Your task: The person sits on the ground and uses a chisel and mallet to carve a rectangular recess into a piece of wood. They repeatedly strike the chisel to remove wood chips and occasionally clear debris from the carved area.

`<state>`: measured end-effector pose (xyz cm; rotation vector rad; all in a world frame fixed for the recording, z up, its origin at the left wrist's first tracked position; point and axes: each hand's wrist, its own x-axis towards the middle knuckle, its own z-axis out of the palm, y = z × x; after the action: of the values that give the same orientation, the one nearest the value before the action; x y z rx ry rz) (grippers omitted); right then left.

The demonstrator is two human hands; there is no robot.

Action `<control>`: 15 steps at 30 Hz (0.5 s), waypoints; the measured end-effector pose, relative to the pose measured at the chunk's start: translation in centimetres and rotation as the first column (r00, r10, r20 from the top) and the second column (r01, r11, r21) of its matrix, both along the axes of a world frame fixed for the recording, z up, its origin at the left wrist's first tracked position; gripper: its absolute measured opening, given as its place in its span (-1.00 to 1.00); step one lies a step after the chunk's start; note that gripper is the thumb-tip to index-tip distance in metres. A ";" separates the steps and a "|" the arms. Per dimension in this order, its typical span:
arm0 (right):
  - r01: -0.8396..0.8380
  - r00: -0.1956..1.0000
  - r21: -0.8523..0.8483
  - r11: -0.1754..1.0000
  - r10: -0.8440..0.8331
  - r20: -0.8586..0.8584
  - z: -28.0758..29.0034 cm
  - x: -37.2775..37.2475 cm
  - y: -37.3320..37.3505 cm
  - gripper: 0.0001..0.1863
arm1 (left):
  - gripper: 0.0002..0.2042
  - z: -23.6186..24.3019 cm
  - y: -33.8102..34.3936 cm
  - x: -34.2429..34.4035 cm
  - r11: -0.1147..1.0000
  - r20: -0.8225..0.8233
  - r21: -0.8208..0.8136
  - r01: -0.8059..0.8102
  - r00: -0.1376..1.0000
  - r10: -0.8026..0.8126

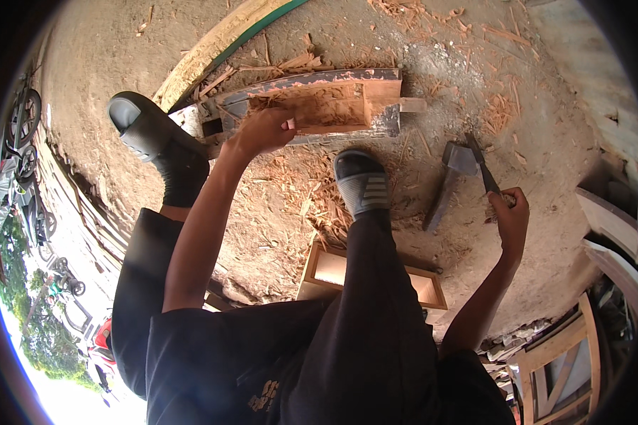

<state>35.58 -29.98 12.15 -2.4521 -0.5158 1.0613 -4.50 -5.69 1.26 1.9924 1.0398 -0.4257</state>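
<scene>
A hollowed wooden piece with worn dark paint on its edges lies on the ground before me, shavings inside its recess. My left hand is over its near edge toward the left end, fingers curled closed; whatever they hold, if anything, is hidden. Off to the right, my right hand grips a chisel, its long dark blade angled away from me. Beside the blade, a hammer with a blocky dark head rests on the ground, its handle toward me.
My sandalled feet are beside the wooden piece. A curved yellow-and-green beam lies beyond it. A wooden frame-like box is under my leg. Wood shavings litter the dirt. Wooden frames stand at right; motorbikes at far left.
</scene>
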 end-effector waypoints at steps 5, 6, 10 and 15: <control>-0.010 1.000 -0.005 1.000 0.010 0.008 -0.4 0.0 -0.4 -0.72 | -0.79 1.2 -0.4 0.6 0.994 -0.011 0.103 0.028 1.000 -0.027; -0.024 1.000 -0.011 1.000 0.024 0.020 -0.7 0.1 -0.7 -0.72 | -0.79 1.4 -0.9 0.7 0.979 -0.044 0.194 0.057 0.998 -0.049; -0.004 1.000 0.009 1.000 0.004 -0.012 -0.3 -0.4 -0.2 -0.73 | -0.83 0.9 -1.0 -0.1 0.937 -0.137 0.335 0.093 0.989 -0.049; 0.006 1.000 0.004 1.000 -0.006 -0.023 -0.3 -0.4 -0.1 -0.72 | -0.90 3.0 1.1 -4.4 0.508 0.357 0.616 -0.602 0.788 0.502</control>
<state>35.16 -30.13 11.82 -2.4334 -0.5032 1.0833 -8.86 -4.62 4.23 2.0909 1.8734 0.5637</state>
